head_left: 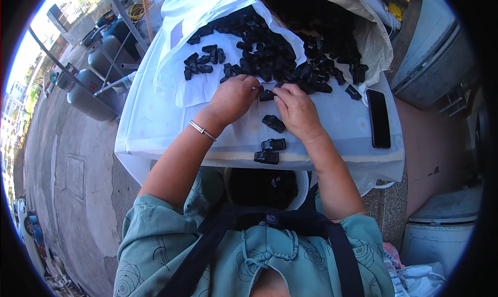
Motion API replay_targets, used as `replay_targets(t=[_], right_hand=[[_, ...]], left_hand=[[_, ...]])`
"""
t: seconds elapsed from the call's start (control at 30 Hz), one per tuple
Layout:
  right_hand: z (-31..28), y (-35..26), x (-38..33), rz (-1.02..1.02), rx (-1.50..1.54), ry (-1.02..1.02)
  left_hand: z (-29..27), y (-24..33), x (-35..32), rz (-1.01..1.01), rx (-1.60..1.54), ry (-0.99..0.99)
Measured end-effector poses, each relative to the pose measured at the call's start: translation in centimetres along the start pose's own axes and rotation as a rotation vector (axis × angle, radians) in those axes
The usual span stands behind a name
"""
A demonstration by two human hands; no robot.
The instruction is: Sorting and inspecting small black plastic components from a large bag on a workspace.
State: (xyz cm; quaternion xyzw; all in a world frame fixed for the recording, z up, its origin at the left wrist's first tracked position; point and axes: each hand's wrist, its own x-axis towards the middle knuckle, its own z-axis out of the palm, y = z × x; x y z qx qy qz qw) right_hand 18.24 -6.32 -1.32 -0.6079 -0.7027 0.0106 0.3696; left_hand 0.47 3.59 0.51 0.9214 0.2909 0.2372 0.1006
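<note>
My left hand (236,97) and my right hand (296,109) meet over the middle of the table, fingers closed in a pinch. Between their fingertips is a small black plastic part (266,95); the fingers hide some of it. Just beyond lies a heap of similar black parts (270,53), spilling from an open white sack (181,84). Nearer to me, a single black part (273,123) rests below the fingertips. Two more black parts (270,144) lie close together by the table's front edge.
A second sack (378,48) of black parts opens at the back right. A dark phone (379,119) lies on the white-covered table (150,126) at the right. Below the front edge stands a white bucket (302,188) with black parts inside. Grey gas cylinders (89,97) stand at the left.
</note>
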Motion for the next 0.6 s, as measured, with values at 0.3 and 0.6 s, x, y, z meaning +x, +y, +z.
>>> replay_targets(t=[0.3,0.6], right_hand=[[-1.3,-1.5,-1.5,-0.010,0.135,-0.196],[-1.6,-1.6,-2.4,-0.009,0.226,-0.044]], left_hand=[[0.5,-0.3,-2.3,-0.107,-0.127,0.163],[1.1,1.1,-3.4,-0.037,-0.294,-0.021]])
